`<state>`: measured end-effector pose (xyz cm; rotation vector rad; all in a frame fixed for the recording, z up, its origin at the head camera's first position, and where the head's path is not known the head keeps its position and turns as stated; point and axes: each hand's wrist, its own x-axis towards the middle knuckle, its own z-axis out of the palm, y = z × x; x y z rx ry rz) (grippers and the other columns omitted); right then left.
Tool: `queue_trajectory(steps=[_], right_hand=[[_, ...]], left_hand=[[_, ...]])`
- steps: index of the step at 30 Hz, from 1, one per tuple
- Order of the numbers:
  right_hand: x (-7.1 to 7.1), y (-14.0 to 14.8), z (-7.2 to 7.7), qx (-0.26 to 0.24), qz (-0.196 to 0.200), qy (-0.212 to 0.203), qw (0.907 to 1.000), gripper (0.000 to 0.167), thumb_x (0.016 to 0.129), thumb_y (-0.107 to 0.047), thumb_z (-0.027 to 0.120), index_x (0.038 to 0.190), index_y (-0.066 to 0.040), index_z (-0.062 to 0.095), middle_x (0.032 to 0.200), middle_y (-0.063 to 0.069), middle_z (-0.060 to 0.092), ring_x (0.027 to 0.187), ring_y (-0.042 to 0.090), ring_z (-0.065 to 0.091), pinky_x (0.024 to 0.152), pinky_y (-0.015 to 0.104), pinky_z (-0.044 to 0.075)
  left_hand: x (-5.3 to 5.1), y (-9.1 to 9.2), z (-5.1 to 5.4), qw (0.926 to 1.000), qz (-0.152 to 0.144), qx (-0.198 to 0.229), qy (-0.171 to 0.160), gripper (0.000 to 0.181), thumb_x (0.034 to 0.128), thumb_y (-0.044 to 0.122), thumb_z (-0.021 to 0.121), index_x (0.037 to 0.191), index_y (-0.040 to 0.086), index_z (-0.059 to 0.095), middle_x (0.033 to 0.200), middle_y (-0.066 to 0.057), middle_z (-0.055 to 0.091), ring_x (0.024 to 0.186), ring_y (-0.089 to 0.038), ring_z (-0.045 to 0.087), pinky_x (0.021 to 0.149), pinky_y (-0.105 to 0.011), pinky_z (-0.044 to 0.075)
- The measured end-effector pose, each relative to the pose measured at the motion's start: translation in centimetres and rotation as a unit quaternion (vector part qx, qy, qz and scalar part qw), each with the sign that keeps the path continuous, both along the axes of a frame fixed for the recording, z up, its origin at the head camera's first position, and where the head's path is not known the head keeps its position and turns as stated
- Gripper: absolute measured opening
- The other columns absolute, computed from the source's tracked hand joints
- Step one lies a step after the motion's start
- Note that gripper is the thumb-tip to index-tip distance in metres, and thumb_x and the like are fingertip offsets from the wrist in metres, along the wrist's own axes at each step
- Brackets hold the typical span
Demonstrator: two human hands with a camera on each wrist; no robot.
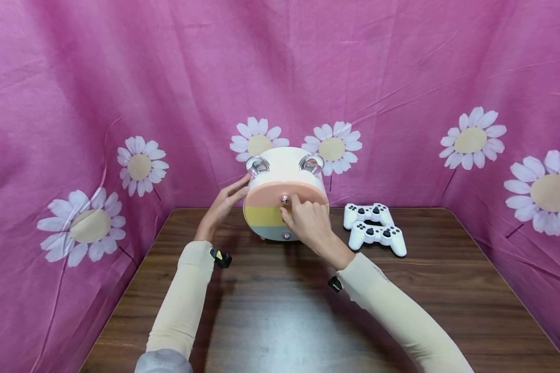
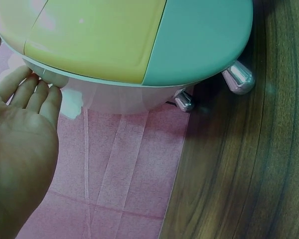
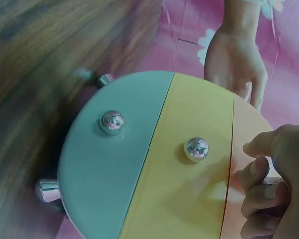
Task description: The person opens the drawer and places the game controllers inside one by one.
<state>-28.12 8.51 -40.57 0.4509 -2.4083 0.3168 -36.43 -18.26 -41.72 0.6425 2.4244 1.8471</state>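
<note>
A round toy-like drawer box (image 1: pixel 266 216), banded peach, yellow and teal, stands on silver feet at the back of the table. Its top is white with two silver ring-shaped ears. My left hand (image 1: pixel 221 207) is at its left side, fingers nearly straight and fingertips against the white side wall (image 2: pixel 114 97). Before the peach band is my right hand (image 1: pixel 310 223), index finger beside the silver top knob (image 1: pixel 284 199) and thumb below it. Its other fingers (image 3: pixel 261 196) are curled. Whether finger and thumb pinch the knob is unclear. The yellow drawer's knob (image 3: pixel 196 149) shows in the right wrist view.
Two white game controllers (image 1: pixel 377 235) lie right of the box, one overlapping the other. A pink cloth with daisies (image 1: pixel 336 67) hangs behind and along both sides of the brown wooden table (image 1: pixel 270 311).
</note>
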Motion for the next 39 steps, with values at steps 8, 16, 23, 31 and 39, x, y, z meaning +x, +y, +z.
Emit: queue_trajectory(steps=[8, 16, 23, 31, 39], right_hand=[[1.1, 0.1, -1.3, -0.023, 0.021, -0.016, 0.9994, 0.021, 0.101, -0.031, 0.071, 0.094, -0.011, 0.067, 0.051, -0.002, 0.051, 0.044, 0.022, 0.049, 0.036, 0.037, 0.037], [0.8, -0.3, -3.9, -0.016, -0.015, -0.032, 0.9993, 0.043, 0.103, -0.043, 0.069, 0.076, -0.01, 0.059, 0.051, 0.001, 0.049, 0.045, 0.029, 0.054, 0.039, 0.045, 0.044], [-0.2, -0.6, -4.8, 0.0, -0.029, -0.027, 0.9992, 0.056, 0.104, -0.051, 0.066, 0.064, -0.015, 0.05, 0.05, 0.0, 0.047, 0.044, 0.028, 0.053, 0.036, 0.043, 0.039], [-1.0, -1.1, -4.8, -0.002, -0.035, -0.014, 0.9993, 0.06, 0.101, -0.049, 0.068, 0.056, -0.016, 0.046, 0.049, 0.004, 0.049, 0.044, 0.03, 0.054, 0.035, 0.045, 0.04], [-1.1, -1.5, -4.9, 0.012, -0.038, 0.015, 0.9991, 0.052, 0.098, -0.036, 0.068, 0.056, -0.013, 0.048, 0.051, 0.007, 0.053, 0.044, 0.032, 0.055, 0.037, 0.048, 0.044]], left_hand=[[0.1, -0.1, 0.2, 1.0, 0.002, -0.007, 0.006, 0.054, 0.1097, 0.044, 0.057, 0.162, 0.033, 0.046, 0.17, 0.015, 0.04, 0.162, -0.013, 0.029, 0.137, -0.044, 0.019], [0.2, -0.1, 0.3, 0.9999, 0.001, -0.015, -0.006, 0.056, 0.109, 0.046, 0.057, 0.162, 0.034, 0.045, 0.171, 0.015, 0.038, 0.163, -0.014, 0.027, 0.137, -0.047, 0.017], [0.9, 0.1, 1.6, 0.9993, -0.005, -0.016, -0.033, 0.057, 0.1106, 0.035, 0.057, 0.164, 0.025, 0.042, 0.173, 0.008, 0.035, 0.164, -0.018, 0.025, 0.137, -0.047, 0.018], [0.3, 0.0, 0.6, 0.9997, 0.002, -0.003, -0.022, 0.057, 0.11, 0.04, 0.057, 0.164, 0.029, 0.043, 0.173, 0.012, 0.036, 0.163, -0.014, 0.026, 0.137, -0.043, 0.019], [0.2, 0.0, 0.1, 1.0, -0.007, 0.007, 0.001, 0.055, 0.1097, 0.042, 0.058, 0.162, 0.031, 0.046, 0.171, 0.013, 0.038, 0.163, -0.013, 0.027, 0.136, -0.044, 0.021]])
